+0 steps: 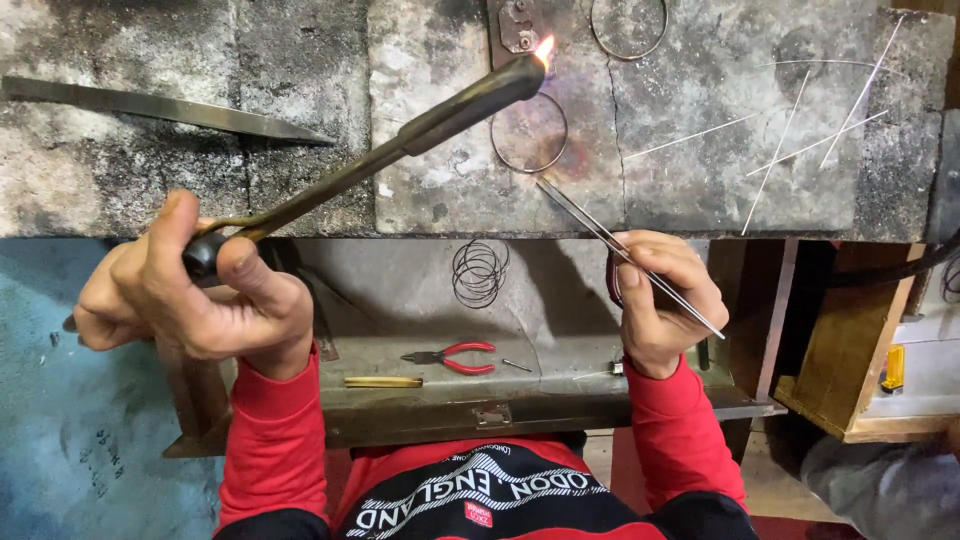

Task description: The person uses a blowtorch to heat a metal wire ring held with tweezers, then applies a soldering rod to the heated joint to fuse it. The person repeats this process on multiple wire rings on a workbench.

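My left hand (190, 290) grips the handle of a dark metal torch (400, 140) that slants up to the right. A small flame burns at its tip (543, 48). My right hand (662, 295) holds long thin tweezers (620, 250) pointing up-left, their tip close to a thin wire ring (529, 132) that lies flat on the grey fire brick (660, 130). The flame is just above that ring.
A second wire ring (628, 22) and several straight thin wires (800, 130) lie on the brick. A long metal bar (160, 108) rests at the left. In the tray (560, 405) below are a bundle of wire rings (479, 272), red-handled pliers (450, 356) and a brass rod (383, 381).
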